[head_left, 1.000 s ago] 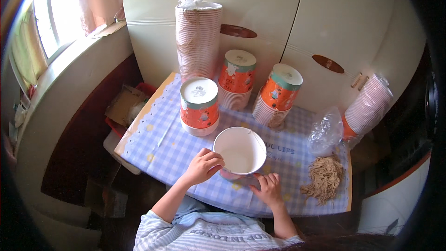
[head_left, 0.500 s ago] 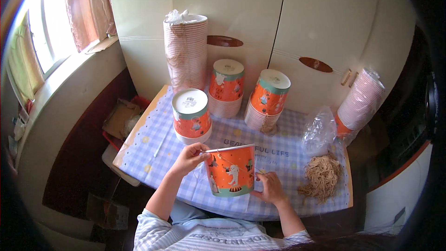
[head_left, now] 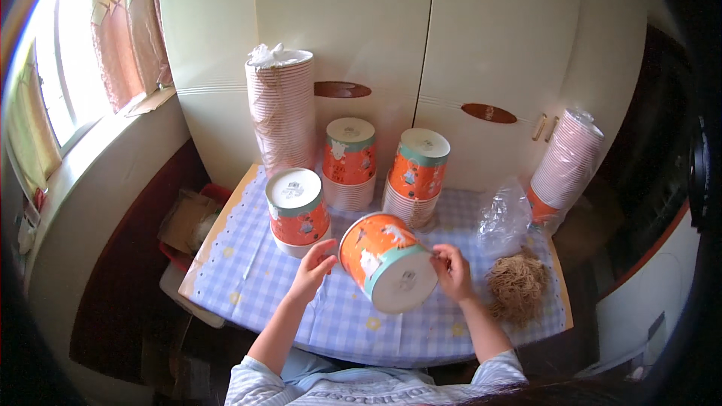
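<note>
An orange paper bucket [head_left: 385,248] with a green band is tipped over above the table, its pale base toward me. My right hand [head_left: 453,274] grips it at the base edge, fingers closed there. Beside the bucket's rim, my left hand [head_left: 310,274] has thumb and fingers apart, with a small gap between it and the bucket. Just past the left hand, a short stack of upturned paper buckets [head_left: 299,214] stands on the table. A tangled bundle of tan strings [head_left: 517,286] lies to the right of my right hand.
The table wears a blue checked tablecloth [head_left: 256,286]. Two more upturned bucket stacks [head_left: 350,154] [head_left: 420,169] stand behind. A tall plastic-wrapped stack [head_left: 282,116] rises at back left, another wrapped stack [head_left: 568,158] leans at right near a clear plastic bag [head_left: 502,218]. Cabinet doors [head_left: 346,22] back the table.
The bucket has turned from upright to tipped, base toward me. My left hand has let go of its rim; my right hand has moved up with the base edge. The view has shifted slightly.
</note>
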Motion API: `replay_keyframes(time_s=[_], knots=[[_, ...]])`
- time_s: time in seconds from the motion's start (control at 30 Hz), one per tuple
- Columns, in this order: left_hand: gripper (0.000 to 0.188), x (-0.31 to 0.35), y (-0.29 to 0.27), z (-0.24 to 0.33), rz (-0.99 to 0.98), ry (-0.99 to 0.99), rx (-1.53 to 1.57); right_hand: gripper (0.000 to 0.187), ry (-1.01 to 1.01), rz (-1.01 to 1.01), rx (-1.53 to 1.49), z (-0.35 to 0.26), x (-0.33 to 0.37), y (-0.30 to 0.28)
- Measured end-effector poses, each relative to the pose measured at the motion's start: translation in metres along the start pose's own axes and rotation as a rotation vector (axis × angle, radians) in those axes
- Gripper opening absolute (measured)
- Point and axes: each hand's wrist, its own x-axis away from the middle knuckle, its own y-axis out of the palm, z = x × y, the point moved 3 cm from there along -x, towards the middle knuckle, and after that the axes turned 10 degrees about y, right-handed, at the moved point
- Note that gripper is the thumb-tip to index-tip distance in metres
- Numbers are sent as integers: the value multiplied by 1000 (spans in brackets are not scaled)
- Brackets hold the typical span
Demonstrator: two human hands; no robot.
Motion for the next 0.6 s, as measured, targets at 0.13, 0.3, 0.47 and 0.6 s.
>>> replay_keyframes(time_s=[0.13,0.3,0.47,0.6], knots=[[29,8,-17,-62,10,217,-499,21,-40,205,19,-12,-66,-38],[26,30,-1,-93,-76,365,-1100,21,-144,428,224,-45,-174,-94],[22,32,10,-87,-125,361,-1238,22,-69,390,207,-17,-264,-109],[20,34,10,-84,-121,340,-1229,23,90,300,307,-5,-298,-89]])
